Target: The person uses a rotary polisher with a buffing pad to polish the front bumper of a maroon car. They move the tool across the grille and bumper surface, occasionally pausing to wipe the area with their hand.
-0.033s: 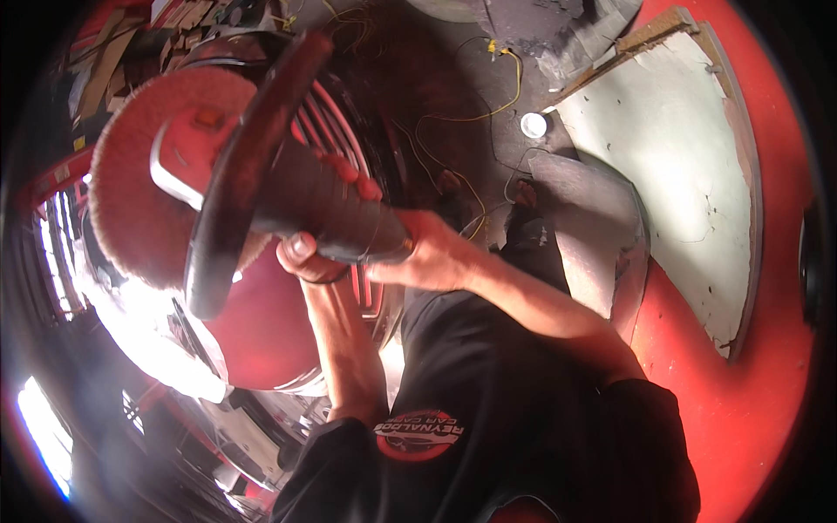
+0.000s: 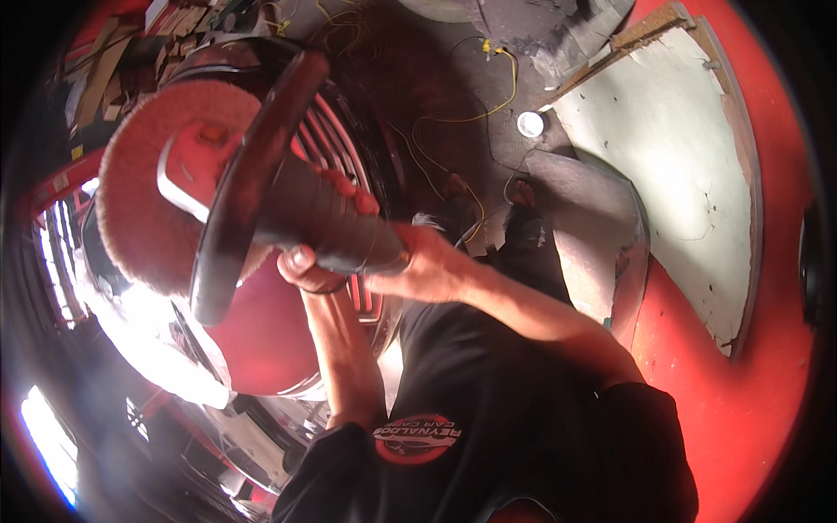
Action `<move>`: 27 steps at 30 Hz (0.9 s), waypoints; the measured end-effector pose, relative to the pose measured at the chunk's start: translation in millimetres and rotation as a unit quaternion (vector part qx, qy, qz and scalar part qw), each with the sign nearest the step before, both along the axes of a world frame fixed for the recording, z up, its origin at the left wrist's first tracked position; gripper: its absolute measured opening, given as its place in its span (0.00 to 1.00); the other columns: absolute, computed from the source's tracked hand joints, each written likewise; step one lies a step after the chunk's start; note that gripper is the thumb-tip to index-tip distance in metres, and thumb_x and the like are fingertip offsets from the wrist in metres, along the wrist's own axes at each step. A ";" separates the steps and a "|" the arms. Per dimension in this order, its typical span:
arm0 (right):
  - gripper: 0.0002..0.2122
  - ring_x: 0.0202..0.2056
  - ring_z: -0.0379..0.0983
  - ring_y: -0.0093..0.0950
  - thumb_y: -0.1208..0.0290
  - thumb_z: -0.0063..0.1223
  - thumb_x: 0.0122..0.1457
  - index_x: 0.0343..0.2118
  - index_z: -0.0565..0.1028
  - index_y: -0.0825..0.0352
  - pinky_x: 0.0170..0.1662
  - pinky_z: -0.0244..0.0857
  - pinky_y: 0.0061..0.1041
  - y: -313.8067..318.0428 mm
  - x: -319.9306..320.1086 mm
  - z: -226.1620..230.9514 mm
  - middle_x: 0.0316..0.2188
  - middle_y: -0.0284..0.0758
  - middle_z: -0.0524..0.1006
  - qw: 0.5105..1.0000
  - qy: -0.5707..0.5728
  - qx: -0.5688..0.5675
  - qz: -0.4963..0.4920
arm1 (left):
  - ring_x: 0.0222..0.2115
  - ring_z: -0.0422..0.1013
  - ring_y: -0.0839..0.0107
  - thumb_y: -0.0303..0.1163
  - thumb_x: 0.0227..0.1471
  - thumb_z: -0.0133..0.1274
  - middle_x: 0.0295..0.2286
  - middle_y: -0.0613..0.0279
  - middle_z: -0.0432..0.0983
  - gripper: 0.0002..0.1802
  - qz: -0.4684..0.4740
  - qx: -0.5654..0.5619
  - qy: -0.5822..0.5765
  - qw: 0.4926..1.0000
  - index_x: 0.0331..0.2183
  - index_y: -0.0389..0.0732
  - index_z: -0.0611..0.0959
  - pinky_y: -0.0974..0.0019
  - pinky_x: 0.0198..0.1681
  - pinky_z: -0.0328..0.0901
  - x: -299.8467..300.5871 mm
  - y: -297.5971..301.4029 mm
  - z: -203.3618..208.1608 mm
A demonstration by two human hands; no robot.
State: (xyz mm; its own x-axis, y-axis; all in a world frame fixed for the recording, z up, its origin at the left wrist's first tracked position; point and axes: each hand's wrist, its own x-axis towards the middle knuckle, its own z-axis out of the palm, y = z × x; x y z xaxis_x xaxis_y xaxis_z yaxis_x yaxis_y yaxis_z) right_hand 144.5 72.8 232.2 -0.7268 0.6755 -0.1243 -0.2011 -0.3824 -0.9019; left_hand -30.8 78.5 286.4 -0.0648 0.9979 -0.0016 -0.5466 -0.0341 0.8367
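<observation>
A rotary polisher (image 2: 288, 205) with a large round fluffy pad (image 2: 139, 200) is held up at the left, its pad facing left and away from me. A thick black hoop-like side handle (image 2: 257, 166) crosses in front of its red head. My left hand (image 2: 314, 268) is wrapped round the dark body, thumb on the near side and fingertips showing over the far side. Round the rear end of the body my right hand (image 2: 423, 261) is closed. Below and beyond the polisher is a glossy red car (image 2: 270, 344) with a dark grille; the tool hides part of it.
A yellow cord (image 2: 488, 109) and dark cables trail over the floor. A white round container (image 2: 530, 125) stands near a large white panel (image 2: 663, 174) by the red wall (image 2: 724, 418) at right. Cardboard pieces (image 2: 109, 65) are piled at far left.
The polisher and both hands show a very slight shift down and to the right in the picture. My grip looks the same.
</observation>
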 end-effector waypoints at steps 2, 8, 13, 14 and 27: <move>0.26 0.44 0.85 0.38 0.70 0.71 0.54 0.56 0.76 0.69 0.49 0.77 0.34 -22.3 -0.6 -8.3 0.39 0.46 0.86 1.000 -0.014 -0.006 -0.018 | 0.40 0.78 0.53 0.49 0.37 0.74 0.44 0.47 0.76 0.51 -0.014 -0.014 -0.028 0.999 0.59 0.36 0.70 0.46 0.46 0.74 -1.1 -7.8 -17.0; 0.24 0.40 0.85 0.44 0.71 0.70 0.55 0.54 0.76 0.71 0.45 0.77 0.38 -46.6 -1.9 -32.2 0.36 0.48 0.85 0.998 -0.044 -0.032 -0.015 | 0.39 0.79 0.51 0.45 0.33 0.75 0.43 0.45 0.77 0.52 0.006 -0.053 -0.073 0.996 0.58 0.36 0.70 0.46 0.45 0.75 -1.0 -28.9 -47.0; 0.22 0.41 0.84 0.45 0.71 0.70 0.55 0.52 0.77 0.70 0.45 0.77 0.38 -63.2 1.2 -34.7 0.36 0.48 0.84 0.999 -0.030 -0.031 0.011 | 0.41 0.78 0.55 0.52 0.41 0.73 0.46 0.48 0.76 0.55 0.014 -0.027 -0.045 0.999 0.62 0.35 0.67 0.47 0.47 0.73 0.6 -57.7 -48.4; 0.22 0.41 0.84 0.45 0.71 0.70 0.55 0.52 0.77 0.70 0.45 0.77 0.38 -62.5 4.0 -36.4 0.37 0.48 0.84 0.999 -0.036 -0.026 0.026 | 0.42 0.78 0.55 0.52 0.41 0.73 0.46 0.48 0.76 0.55 0.017 -0.019 -0.049 0.998 0.63 0.35 0.67 0.47 0.47 0.73 2.2 -63.1 -50.9; 0.27 0.50 0.83 0.42 0.67 0.73 0.56 0.57 0.76 0.69 0.54 0.74 0.37 -44.4 22.9 -28.6 0.46 0.47 0.85 0.989 -0.016 -0.107 0.103 | 0.41 0.77 0.56 0.52 0.40 0.74 0.46 0.49 0.77 0.55 0.041 -0.012 -0.030 0.999 0.62 0.36 0.68 0.48 0.47 0.72 16.1 -64.0 -46.0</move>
State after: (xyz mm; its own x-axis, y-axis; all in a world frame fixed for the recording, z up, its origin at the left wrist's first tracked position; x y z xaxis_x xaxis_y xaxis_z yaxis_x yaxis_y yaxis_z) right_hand 167.4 28.4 203.6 -0.8395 0.4689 -0.2745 -0.0708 -0.5953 -0.8004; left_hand -14.7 14.5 240.4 -0.1444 0.9890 -0.0320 -0.5913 -0.0604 0.8042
